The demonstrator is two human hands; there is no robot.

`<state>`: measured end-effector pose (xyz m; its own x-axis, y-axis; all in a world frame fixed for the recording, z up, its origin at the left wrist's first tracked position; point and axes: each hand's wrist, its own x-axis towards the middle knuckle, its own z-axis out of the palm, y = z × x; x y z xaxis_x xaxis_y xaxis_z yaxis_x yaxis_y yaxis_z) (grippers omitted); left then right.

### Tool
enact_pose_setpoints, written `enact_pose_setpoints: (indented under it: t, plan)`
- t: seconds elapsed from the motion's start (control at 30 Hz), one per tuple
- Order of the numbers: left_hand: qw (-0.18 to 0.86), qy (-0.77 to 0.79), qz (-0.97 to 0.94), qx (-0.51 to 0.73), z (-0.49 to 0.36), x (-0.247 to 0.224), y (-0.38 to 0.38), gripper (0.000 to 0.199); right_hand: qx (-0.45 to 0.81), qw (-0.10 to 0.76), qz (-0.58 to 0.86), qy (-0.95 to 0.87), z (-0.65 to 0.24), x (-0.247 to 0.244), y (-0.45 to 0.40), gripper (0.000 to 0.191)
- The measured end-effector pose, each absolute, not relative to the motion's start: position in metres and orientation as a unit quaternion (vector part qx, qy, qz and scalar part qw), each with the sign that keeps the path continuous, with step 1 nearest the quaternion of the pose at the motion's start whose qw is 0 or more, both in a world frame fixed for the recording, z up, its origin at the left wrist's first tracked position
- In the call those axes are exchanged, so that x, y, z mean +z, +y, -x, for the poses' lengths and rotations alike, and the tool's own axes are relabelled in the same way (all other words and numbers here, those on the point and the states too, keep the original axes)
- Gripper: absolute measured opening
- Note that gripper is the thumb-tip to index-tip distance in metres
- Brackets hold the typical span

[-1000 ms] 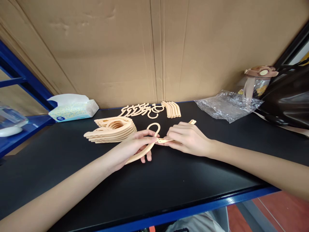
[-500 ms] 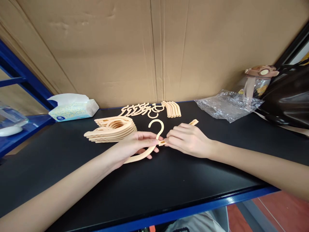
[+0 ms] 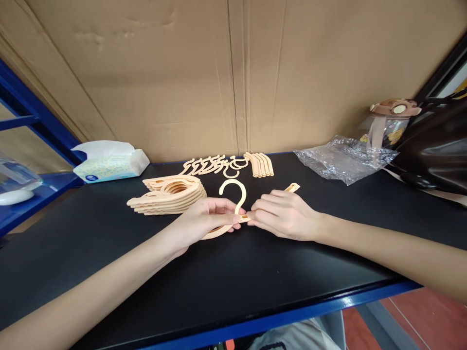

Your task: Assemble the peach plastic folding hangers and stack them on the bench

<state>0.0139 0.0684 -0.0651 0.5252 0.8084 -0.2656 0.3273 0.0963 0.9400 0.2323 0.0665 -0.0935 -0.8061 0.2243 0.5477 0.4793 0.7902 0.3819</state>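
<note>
My left hand (image 3: 215, 214) is closed on a cream plastic hanger part with a curved hook (image 3: 241, 192); the hook points up and a curved arm of the part runs below the fingers. My right hand (image 3: 282, 214) grips a cream hanger arm piece (image 3: 293, 187), whose far end sticks out past the knuckles. Between the two hands the ends of the parts meet at the fingertips, and whether they are joined I cannot tell. Just beyond my left hand lies a stack of cream hangers (image 3: 168, 197).
Along the back of the black table (image 3: 233, 296) lie several loose hook pieces (image 3: 204, 165) and short curved pieces (image 3: 260, 165). A tissue pack (image 3: 109, 165) stands at left. Crumpled clear plastic (image 3: 343, 158), a bottle (image 3: 394, 121) and a black bag (image 3: 438, 141) are at right.
The hook has turned and shifted slightly left, and its curved lower arm has swung in closer under my left hand. My right hand has barely moved.
</note>
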Motion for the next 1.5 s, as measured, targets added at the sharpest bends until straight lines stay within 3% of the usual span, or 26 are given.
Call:
enact_pose_setpoints:
  t: [0.23,0.73,0.9,1.27,1.5]
  plan:
    - [0.593,0.426,-0.647,0.217,-0.013,-0.071,0.069,0.027,-0.197,0.263,0.232,-0.915,-0.231,-0.094,0.067,0.032]
    - [0.545,0.431,-0.686,0.218,-0.022,-0.071,0.068,0.026,-0.216,0.317,0.261,-0.886,-0.230,-0.093,0.068,0.019]
    - [0.449,0.424,-0.766,0.176,-0.021,-0.074,0.067,0.030,-0.240,0.322,0.309,-0.862,-0.231,-0.093,0.068,0.021]
    - [0.226,0.362,-0.896,0.119,-0.020,-0.077,0.059,0.034,-0.125,0.290,0.249,-0.915,-0.234,-0.090,0.070,0.028]
    - [0.078,0.266,-0.957,0.084,-0.020,-0.074,0.054,0.031,-0.070,0.289,0.320,-0.900,-0.231,-0.090,0.069,0.022]
